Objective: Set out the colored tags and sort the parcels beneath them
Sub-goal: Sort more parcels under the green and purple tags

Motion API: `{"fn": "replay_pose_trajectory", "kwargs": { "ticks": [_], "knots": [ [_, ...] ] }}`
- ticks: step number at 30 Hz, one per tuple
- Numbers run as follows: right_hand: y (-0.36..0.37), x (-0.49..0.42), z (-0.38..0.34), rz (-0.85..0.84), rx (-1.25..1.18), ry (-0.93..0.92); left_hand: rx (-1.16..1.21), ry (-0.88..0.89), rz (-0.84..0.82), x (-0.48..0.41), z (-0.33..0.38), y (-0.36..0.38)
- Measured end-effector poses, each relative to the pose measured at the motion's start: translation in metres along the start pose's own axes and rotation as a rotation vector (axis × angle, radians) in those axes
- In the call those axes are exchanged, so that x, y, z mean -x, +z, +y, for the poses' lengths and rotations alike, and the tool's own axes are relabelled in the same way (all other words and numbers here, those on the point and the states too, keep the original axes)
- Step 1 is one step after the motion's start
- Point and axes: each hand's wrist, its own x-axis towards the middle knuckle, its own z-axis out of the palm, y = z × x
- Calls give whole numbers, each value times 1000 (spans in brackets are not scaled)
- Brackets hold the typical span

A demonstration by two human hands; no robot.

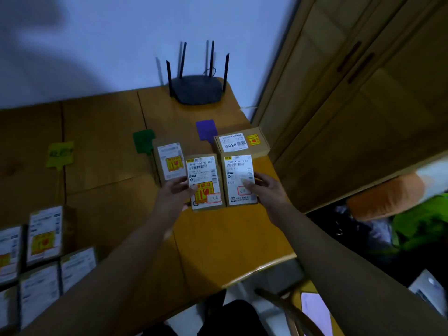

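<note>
Three colored tags lie on the wooden table (109, 146): a yellow tag (60, 154) at the left, a green tag (143, 140) in the middle and a purple tag (206, 129) at the right. My left hand (175, 192) grips a cardboard parcel (204, 181) with a white label and a yellow-red sticker. My right hand (264, 189) holds a second labelled parcel (238, 179) right beside it. Another parcel (169, 162) lies below the green tag. A wider box (241, 141) lies just right of and below the purple tag.
Several more labelled parcels (43, 251) lie at the table's near left corner. A black router (197, 89) with antennas stands at the back edge by the wall. Wooden cabinet doors (351, 93) rise on the right. The table's right edge runs close to my right forearm.
</note>
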Motion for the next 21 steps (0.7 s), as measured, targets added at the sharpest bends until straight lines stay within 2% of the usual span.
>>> {"fn": "replay_pose_trajectory", "kwargs": {
  "ticks": [6,11,18,21],
  "knots": [
    [-34,-77,18,10,106,126,8,-32,106,-28,-17,33],
    [-43,-123,31,5,166,161,-68,-31,143,-34,-22,35],
    [-36,-141,42,-17,196,195,-45,-50,155,-31,-29,34],
    [-32,-139,39,69,253,171,-43,-44,143,-29,-29,35]
  ]
}}
